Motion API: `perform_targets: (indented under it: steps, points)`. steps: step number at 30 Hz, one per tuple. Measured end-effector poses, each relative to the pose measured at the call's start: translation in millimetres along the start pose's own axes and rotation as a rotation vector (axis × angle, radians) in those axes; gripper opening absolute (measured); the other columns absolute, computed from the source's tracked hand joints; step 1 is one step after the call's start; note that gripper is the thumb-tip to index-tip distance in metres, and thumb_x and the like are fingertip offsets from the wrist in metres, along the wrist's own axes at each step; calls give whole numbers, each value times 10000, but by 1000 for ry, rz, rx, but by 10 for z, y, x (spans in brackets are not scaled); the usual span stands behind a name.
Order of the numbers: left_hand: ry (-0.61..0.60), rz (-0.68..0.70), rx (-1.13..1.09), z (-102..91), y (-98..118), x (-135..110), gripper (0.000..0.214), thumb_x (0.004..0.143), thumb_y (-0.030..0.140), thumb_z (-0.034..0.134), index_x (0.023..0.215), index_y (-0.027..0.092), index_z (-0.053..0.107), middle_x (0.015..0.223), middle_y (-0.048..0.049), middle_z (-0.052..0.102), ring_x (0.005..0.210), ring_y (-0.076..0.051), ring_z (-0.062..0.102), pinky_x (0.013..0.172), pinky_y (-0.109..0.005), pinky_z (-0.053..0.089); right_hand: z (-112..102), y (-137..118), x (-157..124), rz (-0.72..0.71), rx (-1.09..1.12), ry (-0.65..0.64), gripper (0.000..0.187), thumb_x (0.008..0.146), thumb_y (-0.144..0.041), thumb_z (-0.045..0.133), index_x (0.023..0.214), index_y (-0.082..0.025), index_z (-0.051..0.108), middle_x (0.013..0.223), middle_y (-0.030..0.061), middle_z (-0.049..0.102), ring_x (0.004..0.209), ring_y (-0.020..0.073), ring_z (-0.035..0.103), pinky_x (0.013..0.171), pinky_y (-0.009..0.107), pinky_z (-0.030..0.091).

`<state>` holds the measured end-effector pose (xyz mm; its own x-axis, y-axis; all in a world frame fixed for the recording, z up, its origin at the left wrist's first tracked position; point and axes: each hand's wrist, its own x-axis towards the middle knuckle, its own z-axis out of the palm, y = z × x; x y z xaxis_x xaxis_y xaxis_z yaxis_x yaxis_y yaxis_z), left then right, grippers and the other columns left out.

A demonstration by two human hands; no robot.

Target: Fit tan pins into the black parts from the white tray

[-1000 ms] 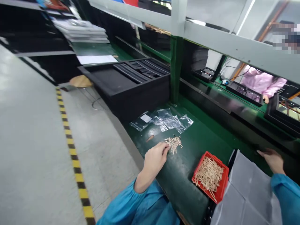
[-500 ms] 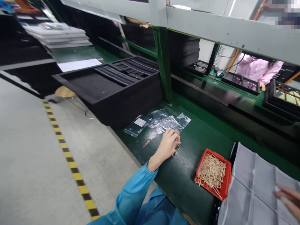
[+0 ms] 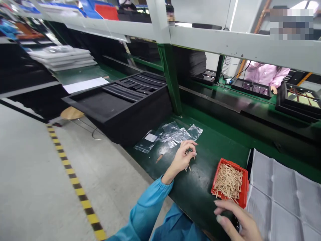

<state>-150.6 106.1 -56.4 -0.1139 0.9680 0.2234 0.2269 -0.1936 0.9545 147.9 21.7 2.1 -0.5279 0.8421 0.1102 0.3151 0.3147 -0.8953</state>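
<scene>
Over the green tabletop [image 3: 200, 197], my left hand [image 3: 182, 156] is curled with several thin tan strips [image 3: 187, 168] in it; some stick out below the palm. Thumb and fingertips form a loose ring, with more strips showing inside. My right hand [image 3: 239, 219] holds nothing, thumb and fingers apart, just in front of a red tray [image 3: 245, 190]. A heap of short tan strips [image 3: 228, 180] fills that tray. Beyond my left hand lie clear plastic bags [image 3: 175, 135], one with a white label [image 3: 150, 137].
Grey padded sheeting [image 3: 281, 190] with square sections lies right of the tray. A large black foam box [image 3: 140, 113] stands on the bench at the left, near a green post [image 3: 172, 77]. Across the bench, a person in a pink sleeve [image 3: 281, 75] sits by black trays [image 3: 250, 87].
My right hand has come left from over the grey sheeting to the front of the red tray. My left hand's fingers have loosened a little. The camera view has tilted up slightly.
</scene>
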Motion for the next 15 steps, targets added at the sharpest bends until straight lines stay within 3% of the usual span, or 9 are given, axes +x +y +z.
perform_targets:
  steps: [3,6,10,12,15]
  points:
    - [28,-62,-316,48,88,9,355,947,526,646,847,216,504,1192,-128,636,1200,-311,577,1047,-490,462,274,-36,158,86,110,69,187,959,-376,703,1114,-309,783,927,25,810,860,166,797,818,202,627]
    - [-9,-144,-604,149,268,-97,509,872,658,707,825,232,433,1171,-103,631,1189,-307,605,959,-455,524,551,-108,411,222,367,150,330,962,-520,672,1097,-230,754,864,51,769,708,164,767,677,236,629]
    - [-112,-268,-901,264,550,-342,586,774,608,836,773,233,386,1043,-51,619,1087,-259,650,869,-394,588,775,-227,642,319,737,99,493,926,-640,669,1139,-195,677,829,31,723,508,126,685,472,223,542]
    - [-151,-326,-1008,291,630,-440,588,753,564,867,775,237,379,1002,-37,605,976,-218,669,693,-289,608,812,-262,666,315,789,76,467,934,-624,672,1112,-193,675,803,19,715,513,115,675,487,217,534]
    - [-195,-389,-1107,304,641,-522,545,750,520,875,810,248,407,1018,-43,610,805,-181,665,384,-148,454,817,-276,647,304,782,84,418,952,-594,668,1042,-186,690,759,10,710,543,100,660,534,211,527]
